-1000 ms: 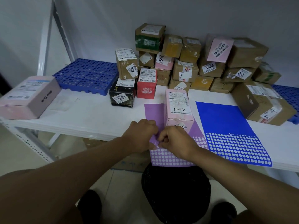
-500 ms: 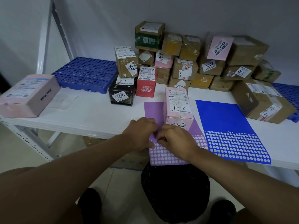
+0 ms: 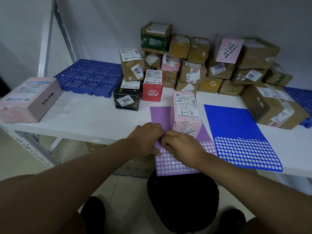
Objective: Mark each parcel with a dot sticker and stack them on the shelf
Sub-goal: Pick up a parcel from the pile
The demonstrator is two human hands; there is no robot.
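A pink parcel [image 3: 184, 108] marked "1-2" stands on a purple dot-sticker sheet [image 3: 170, 163] at the front edge of the white shelf board [image 3: 94, 119]. My left hand [image 3: 146, 138] holds down the sheet's left edge with curled fingers. My right hand [image 3: 182, 146] pinches at the sheet just in front of the parcel, fingertips meeting the left hand's; the sticker itself is hidden. A blue dot-sticker sheet [image 3: 239, 135] lies to the right.
Several brown, pink, red and black parcels [image 3: 194, 65] are piled against the back wall. A large pink box [image 3: 28, 100] sits far left, a blue grid pallet [image 3: 89, 76] behind it. A big brown box [image 3: 273, 105] stands right. A black basket [image 3: 182, 201] sits on the floor below.
Both hands stay together on the purple sheet, with only slight finger movement. The camera view shifted a little.
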